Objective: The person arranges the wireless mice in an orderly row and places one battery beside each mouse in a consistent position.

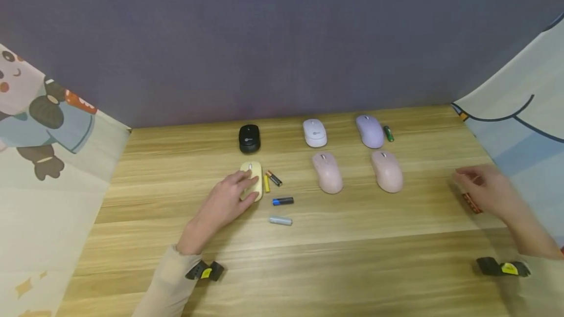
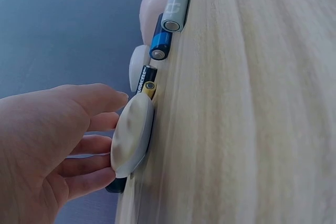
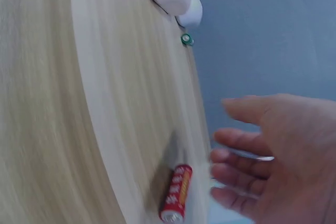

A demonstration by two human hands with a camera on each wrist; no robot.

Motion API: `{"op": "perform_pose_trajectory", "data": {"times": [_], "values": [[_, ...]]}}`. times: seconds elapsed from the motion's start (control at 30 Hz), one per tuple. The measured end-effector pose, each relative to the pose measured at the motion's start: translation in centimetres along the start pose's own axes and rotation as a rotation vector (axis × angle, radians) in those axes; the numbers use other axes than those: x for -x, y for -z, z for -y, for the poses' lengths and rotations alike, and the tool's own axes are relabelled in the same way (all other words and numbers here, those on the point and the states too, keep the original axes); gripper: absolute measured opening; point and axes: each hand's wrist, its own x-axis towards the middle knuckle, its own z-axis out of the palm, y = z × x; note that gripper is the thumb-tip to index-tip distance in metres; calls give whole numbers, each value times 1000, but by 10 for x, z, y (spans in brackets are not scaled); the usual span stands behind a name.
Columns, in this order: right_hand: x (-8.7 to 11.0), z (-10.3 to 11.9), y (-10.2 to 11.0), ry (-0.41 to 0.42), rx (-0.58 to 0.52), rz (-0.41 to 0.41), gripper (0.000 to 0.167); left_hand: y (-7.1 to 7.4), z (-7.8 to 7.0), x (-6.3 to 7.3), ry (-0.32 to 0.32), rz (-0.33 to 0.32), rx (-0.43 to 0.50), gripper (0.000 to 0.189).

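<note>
My left hand [image 1: 223, 200] rests its fingertips on a pale yellow computer mouse [image 1: 257, 168], which lies on the wooden table. In the left wrist view, the fingers of this hand are relaxed and touch the top of the mouse [image 2: 132, 135]. Just to its right lie a small yellow battery [image 1: 266, 184] and a black-and-copper battery [image 1: 274, 178]. Over at the table's right side, my right hand [image 1: 491, 191] hovers near a red battery [image 1: 473, 204]. The right wrist view has that hand with loosely bent fingers, holding nothing, apart from the red battery [image 3: 177, 193].
Nearer the front lie a blue-and-black battery [image 1: 283, 201] and a grey battery [image 1: 280, 220]. Behind stand a black mouse [image 1: 249, 138], a white mouse [image 1: 315, 133] and a purple mouse [image 1: 370, 131] with a green battery [image 1: 388, 133] beside it. Two pink mice [image 1: 328, 173] sit mid-table.
</note>
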Motion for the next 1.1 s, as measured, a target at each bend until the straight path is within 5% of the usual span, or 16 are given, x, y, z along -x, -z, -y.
{"op": "perform_pose_trajectory", "data": {"times": [0.33,1.1], "values": [[15,-16,5,-76,-38,231,61,-2,0,0,-1,20,-3,43],[18,-20,5,-76,-52,295,44,-1,0,-1,-11,-15,-7,42]]}}
